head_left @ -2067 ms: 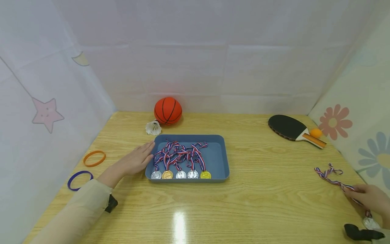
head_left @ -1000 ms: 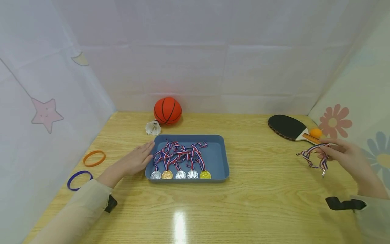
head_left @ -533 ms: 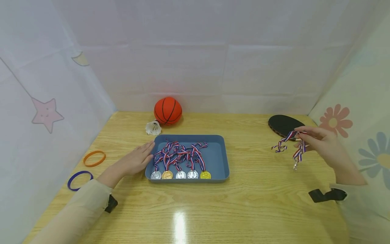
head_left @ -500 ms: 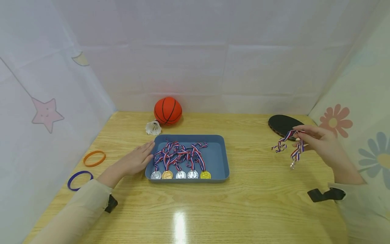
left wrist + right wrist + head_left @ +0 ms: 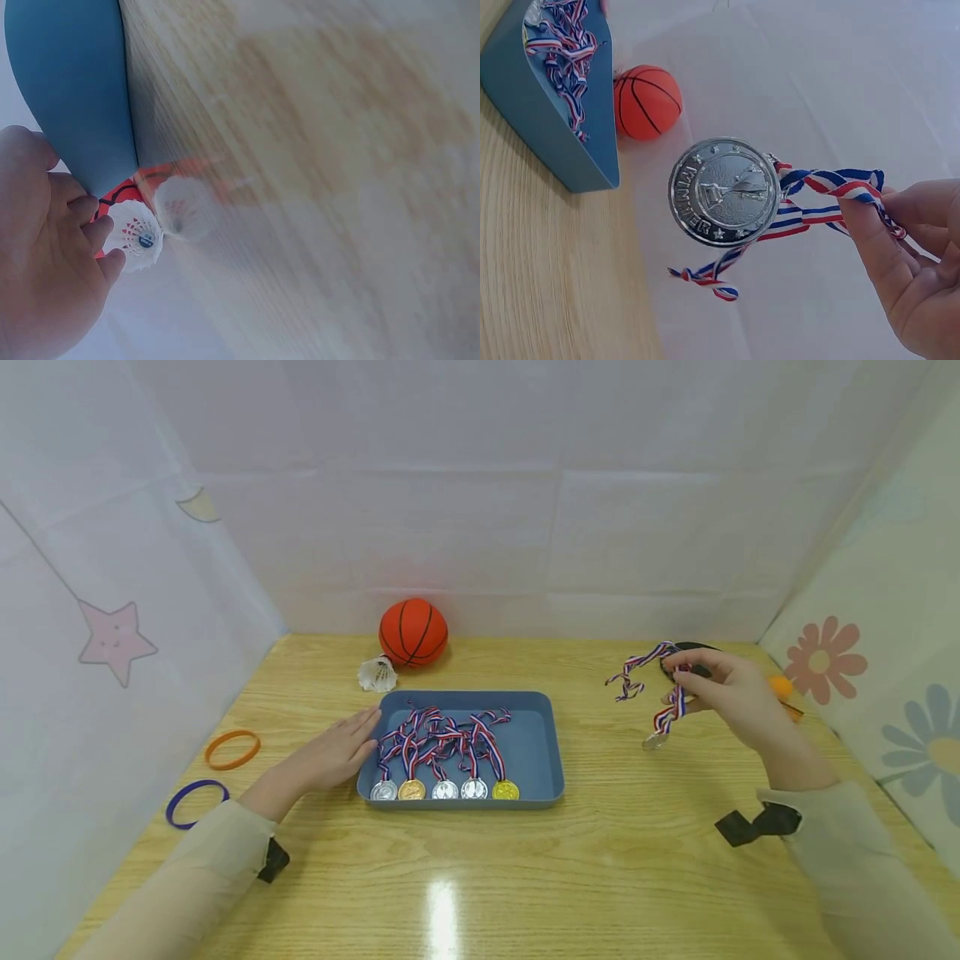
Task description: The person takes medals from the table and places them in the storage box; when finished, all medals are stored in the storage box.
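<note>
Between its thumb and fingers my right hand (image 5: 731, 693) pinches the striped ribbon of a silver medal (image 5: 726, 192), held above the table to the right of the tray. The disc hangs below the fingers, and in the right wrist view its face reads "WINNER". My left hand (image 5: 339, 750) lies with straight fingers against the left wall of the blue-grey tray (image 5: 557, 752). Inside the tray, several medals stand in a row along the near side: silver ones, a bronze-gold medal (image 5: 412, 790) and a yellow-gold medal (image 5: 506, 790). Their red, white and blue ribbons (image 5: 450, 737) lie tangled behind them.
Behind the tray sit a small basketball (image 5: 413, 632) and a shuttlecock (image 5: 377, 674). An orange wristband (image 5: 232, 750) and a purple wristband (image 5: 180, 797) lie at the left. At the back right, a table tennis bat (image 5: 693, 670) is partly hidden by my right hand, near an orange ball (image 5: 781, 687).
My right hand has lifted the silver medal from the table's right edge and carried it left and away from me, toward the tray. My left hand has stayed at the tray.
</note>
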A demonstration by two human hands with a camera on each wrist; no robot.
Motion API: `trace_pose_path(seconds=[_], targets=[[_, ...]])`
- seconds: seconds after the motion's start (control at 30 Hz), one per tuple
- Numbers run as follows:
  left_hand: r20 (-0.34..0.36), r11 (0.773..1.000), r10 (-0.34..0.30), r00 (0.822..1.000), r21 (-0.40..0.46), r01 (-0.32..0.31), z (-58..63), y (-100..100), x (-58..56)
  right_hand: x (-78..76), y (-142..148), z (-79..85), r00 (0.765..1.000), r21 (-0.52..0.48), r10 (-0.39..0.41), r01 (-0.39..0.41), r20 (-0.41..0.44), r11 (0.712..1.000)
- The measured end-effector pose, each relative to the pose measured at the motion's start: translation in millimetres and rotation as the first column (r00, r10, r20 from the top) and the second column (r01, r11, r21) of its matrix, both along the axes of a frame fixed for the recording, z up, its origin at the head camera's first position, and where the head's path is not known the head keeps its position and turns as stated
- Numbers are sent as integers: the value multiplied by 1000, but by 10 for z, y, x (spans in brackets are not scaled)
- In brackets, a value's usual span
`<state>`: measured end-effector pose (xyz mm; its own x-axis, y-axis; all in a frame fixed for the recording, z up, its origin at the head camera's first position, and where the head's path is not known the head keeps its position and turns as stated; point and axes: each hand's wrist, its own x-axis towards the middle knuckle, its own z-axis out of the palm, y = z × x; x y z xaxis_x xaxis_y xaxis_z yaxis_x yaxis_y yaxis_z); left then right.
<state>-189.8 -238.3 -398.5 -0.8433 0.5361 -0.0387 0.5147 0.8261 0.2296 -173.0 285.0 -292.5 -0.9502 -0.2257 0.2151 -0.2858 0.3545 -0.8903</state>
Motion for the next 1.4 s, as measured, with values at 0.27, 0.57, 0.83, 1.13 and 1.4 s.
trace_pose_path(seconds=[0.27,0.57,0.83,1.13,1.4], targets=[[6,1000,7,1000,-3,-7,-6,-6,-5,-25,-398,29,988,-7,157,-157,8,988],[5,1000,2,1000,-3,-2,-7,-10,-9,-60,-851,-115,954,-43,279,-276,105,960],[8,1000,1,1000,0,-1,2,-8,-4,-144,-1156,-398,931,-22,317,-318,182,948],[12,1000,-1,1000,-6,1,10,-8,-4,-227,-1377,-779,925,100,302,-331,232,938],[7,1000,-4,1000,-4,4,21,4,5,-324,-1443,-925,941,212,302,-329,153,920]])
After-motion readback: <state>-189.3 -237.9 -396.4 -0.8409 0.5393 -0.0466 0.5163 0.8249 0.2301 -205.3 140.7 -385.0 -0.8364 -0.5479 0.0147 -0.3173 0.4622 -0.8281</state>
